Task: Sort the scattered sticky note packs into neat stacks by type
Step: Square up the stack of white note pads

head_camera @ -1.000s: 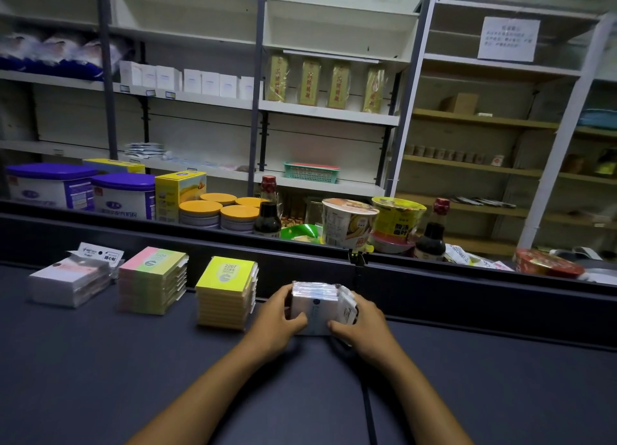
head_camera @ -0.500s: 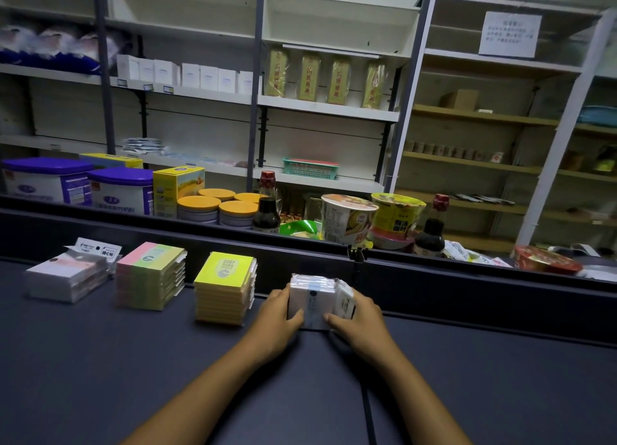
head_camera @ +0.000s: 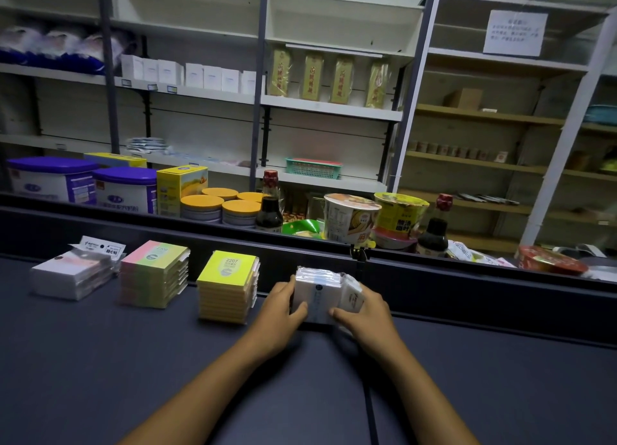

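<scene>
Squaring up the last stack looks the step in hand: left hand point(head_camera: 278, 306) and right hand point(head_camera: 362, 307) form a two-sided grip, fingers curled round the white pack stack point(head_camera: 319, 291) on the bench point(head_camera: 133, 361), right of the yellow stack point(head_camera: 227, 286); next, let go gently.

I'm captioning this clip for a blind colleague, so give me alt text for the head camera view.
Both hands, left hand and right hand, grip a stack of white plastic-wrapped sticky note packs on a dark counter. To its left stand a yellow pack stack, a pink-and-green pack stack and a white wrapped pack stack; grocery shelves fill the background.
</scene>
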Action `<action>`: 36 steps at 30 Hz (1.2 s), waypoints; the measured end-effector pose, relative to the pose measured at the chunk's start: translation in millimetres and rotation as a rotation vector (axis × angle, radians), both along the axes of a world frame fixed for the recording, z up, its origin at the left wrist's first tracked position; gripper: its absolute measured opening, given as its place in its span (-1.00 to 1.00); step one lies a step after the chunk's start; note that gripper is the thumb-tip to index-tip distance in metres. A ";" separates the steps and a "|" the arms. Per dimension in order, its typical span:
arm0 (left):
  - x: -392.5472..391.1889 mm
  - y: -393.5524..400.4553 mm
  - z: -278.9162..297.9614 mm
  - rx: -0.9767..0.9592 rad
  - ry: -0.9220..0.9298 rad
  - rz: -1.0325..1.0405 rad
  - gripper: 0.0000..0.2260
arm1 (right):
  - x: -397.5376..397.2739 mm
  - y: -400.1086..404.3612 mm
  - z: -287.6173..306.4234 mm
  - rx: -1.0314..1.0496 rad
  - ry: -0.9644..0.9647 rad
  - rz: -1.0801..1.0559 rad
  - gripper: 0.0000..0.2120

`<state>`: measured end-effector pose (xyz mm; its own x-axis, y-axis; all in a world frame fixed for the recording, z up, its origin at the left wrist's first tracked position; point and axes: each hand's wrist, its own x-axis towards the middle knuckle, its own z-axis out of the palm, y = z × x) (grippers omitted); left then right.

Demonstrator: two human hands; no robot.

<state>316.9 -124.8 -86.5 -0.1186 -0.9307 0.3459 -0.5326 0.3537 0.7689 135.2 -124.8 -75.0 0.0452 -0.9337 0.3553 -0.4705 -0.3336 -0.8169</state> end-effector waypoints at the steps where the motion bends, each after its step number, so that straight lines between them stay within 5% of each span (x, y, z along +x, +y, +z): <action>1: 0.3 0.0 -1.7 0.022 -0.025 0.001 -0.59 | 0.6 -0.1 -1.7 0.003 0.032 0.009 -0.45; 8: 3.1 -0.1 -0.1 0.043 0.001 -0.009 -0.61 | -1.2 -2.1 -3.0 0.066 -0.029 0.033 -0.55; 13: 4.1 0.2 7.7 0.074 0.341 -0.038 -0.69 | -8.0 -3.1 7.4 0.102 -0.259 0.117 -0.67; 21: 3.1 -2.0 12.8 0.158 0.824 -0.035 -0.70 | 5.9 -3.5 5.8 0.310 -0.872 0.317 -0.48; 28: 5.8 -0.3 9.1 0.185 0.658 -0.118 -0.60 | 4.9 -7.1 2.4 0.150 -0.545 0.276 -0.55; 33: 7.9 -2.2 10.2 0.020 0.220 0.002 -0.50 | 1.4 -6.7 3.5 0.039 -0.312 0.158 -0.55; 36: 9.8 -3.6 8.5 -0.019 0.117 0.072 -0.51 | 1.4 -5.5 -0.3 0.007 -0.159 0.082 -0.60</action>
